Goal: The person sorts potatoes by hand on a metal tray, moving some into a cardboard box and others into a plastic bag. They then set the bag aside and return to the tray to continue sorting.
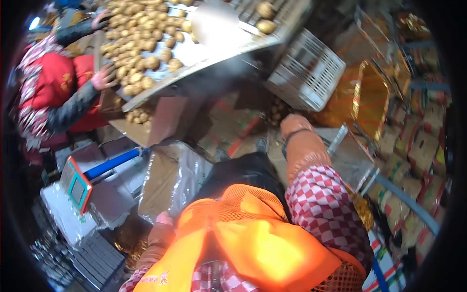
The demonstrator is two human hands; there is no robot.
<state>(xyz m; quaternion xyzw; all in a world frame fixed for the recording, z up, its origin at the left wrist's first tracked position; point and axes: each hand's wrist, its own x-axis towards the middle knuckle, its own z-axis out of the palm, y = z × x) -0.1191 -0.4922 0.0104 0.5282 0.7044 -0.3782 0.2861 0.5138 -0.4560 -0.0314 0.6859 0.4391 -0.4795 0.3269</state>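
Note:
My right hand (296,124) reaches forward, just below the lower end of a white slotted plastic crate (311,73). Its fingers are blurred and point away from me, beside a few potatoes (277,109) in the shadow. Low at my left side, my left hand (165,219) is right at the near edge of a cardboard box (163,177) with a clear plastic liner (192,163). The fingers of this hand are mostly hidden. Ahead, many potatoes (141,29) lie on a sorting table (209,63) with a pale surface.
Across the table's left side, a co-worker in a red apron (53,80) has both hands by the potatoes. A scale display (77,186) on a blue pole (114,163) stands at left. Filled sacks (413,146) are stacked at right, past a gold-lined box (372,102).

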